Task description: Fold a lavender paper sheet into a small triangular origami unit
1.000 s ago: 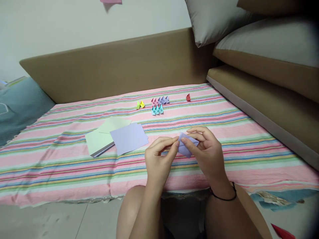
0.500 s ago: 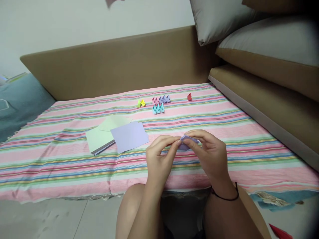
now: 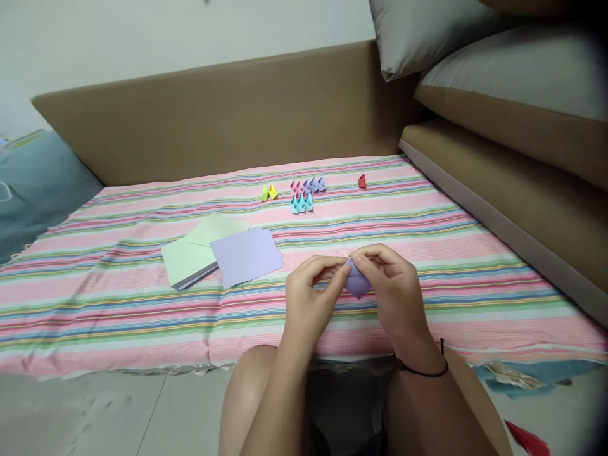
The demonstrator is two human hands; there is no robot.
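Observation:
Both hands meet over the striped cloth [image 3: 118, 304] and pinch a small folded piece of purple paper [image 3: 357, 283]. My left hand [image 3: 311, 301] grips its left edge with thumb and fingertips. On its right side my right hand [image 3: 394, 291], with a black band on the wrist, closes round the piece. The paper points downward in a triangle shape. To the left lies a loose stack of paper sheets [image 3: 223, 253], a purple sheet on top of pale green ones.
Small folded paper pieces stand farther back: yellow-green ones [image 3: 268, 192], pink and purple ones [image 3: 308, 185], blue ones [image 3: 301, 202] and a red one [image 3: 361, 181]. Brown cushions [image 3: 513, 183] and grey pillows rise at right. A red scrap [image 3: 527, 437] lies on the floor.
The purple paper has been folded smaller and now hangs as a downward triangle between my fingers. Both hands stayed close together and shifted slightly.

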